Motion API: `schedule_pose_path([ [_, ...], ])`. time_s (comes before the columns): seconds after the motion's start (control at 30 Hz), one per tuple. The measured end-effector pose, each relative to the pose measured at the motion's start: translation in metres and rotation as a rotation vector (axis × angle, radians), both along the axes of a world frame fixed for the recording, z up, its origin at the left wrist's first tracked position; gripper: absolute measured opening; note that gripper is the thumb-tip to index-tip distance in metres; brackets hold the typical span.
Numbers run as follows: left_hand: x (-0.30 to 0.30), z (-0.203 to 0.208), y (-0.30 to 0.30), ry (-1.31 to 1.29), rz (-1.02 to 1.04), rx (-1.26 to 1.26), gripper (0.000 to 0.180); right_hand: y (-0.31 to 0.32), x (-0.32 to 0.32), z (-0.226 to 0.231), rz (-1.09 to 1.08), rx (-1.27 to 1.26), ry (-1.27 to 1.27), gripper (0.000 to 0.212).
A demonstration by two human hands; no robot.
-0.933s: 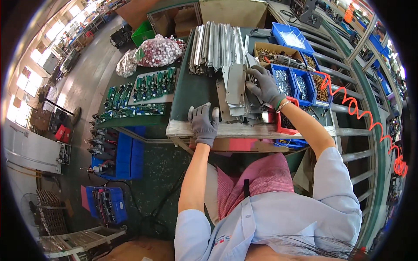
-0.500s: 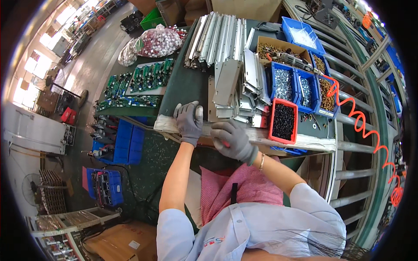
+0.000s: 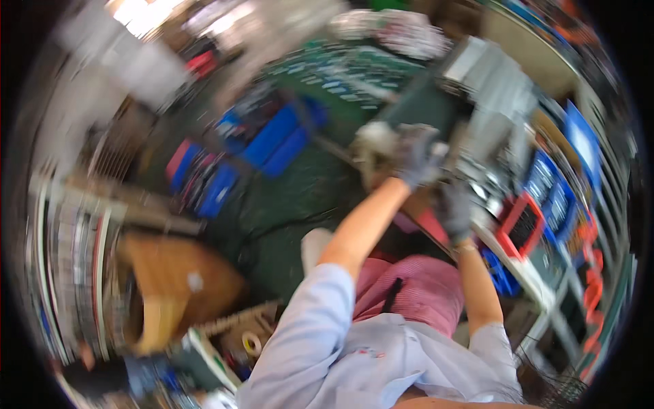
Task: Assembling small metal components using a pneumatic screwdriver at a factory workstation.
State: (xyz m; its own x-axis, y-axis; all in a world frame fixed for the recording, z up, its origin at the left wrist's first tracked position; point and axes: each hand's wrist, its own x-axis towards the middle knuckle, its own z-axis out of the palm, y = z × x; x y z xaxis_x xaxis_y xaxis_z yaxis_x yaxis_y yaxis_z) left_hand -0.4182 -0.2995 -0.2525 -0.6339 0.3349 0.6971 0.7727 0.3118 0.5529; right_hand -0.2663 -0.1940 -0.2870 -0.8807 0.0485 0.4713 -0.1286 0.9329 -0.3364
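Observation:
The picture is smeared by motion. My left hand (image 3: 414, 155), in a grey glove, is over the front edge of the green-topped table, by its left corner. Just to the right and nearer to me, my gloved right hand (image 3: 455, 210) is at the same edge, beside the near end of the piled metal pieces. The fingers of both hands are too blurred to show whether they hold anything. Long silvery metal strips (image 3: 501, 78) lie stacked beyond my hands. To the right of my right hand stands a red bin (image 3: 508, 225) of small black parts.
Blue bins (image 3: 547, 178) stand beyond the red one, near an orange coiled hose (image 3: 590, 290). Green circuit boards (image 3: 340, 76) lie on the surface to the left, below a bagged bundle (image 3: 412, 35). Blue crates (image 3: 278, 144) and a cardboard box (image 3: 180, 290) sit lower left.
The view has swung to the left, so the table now appears tilted and farther right. Both hands remain near its front edge. More of the floor and the cardboard box shows.

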Motion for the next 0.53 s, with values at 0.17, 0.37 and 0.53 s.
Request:
schedule_pose_path([
  [0.17, 0.065, 0.014, -0.137, -0.027, 0.185, 0.024, 0.041, -0.004, -0.002, 0.001, -0.007, 0.128, 0.069, 0.021],
  [0.37, 0.205, -0.026, -0.372, -0.096, 0.995, -0.055, 0.037, 0.014, -0.003, -0.014, -0.007, 0.234, -0.045, 0.033],
  [0.53, 0.391, 0.018, -0.514, -0.015, 1.463, -0.413, 0.044, 0.029, -0.034, -0.031, 0.166, 0.518, 0.075, 0.059],
])
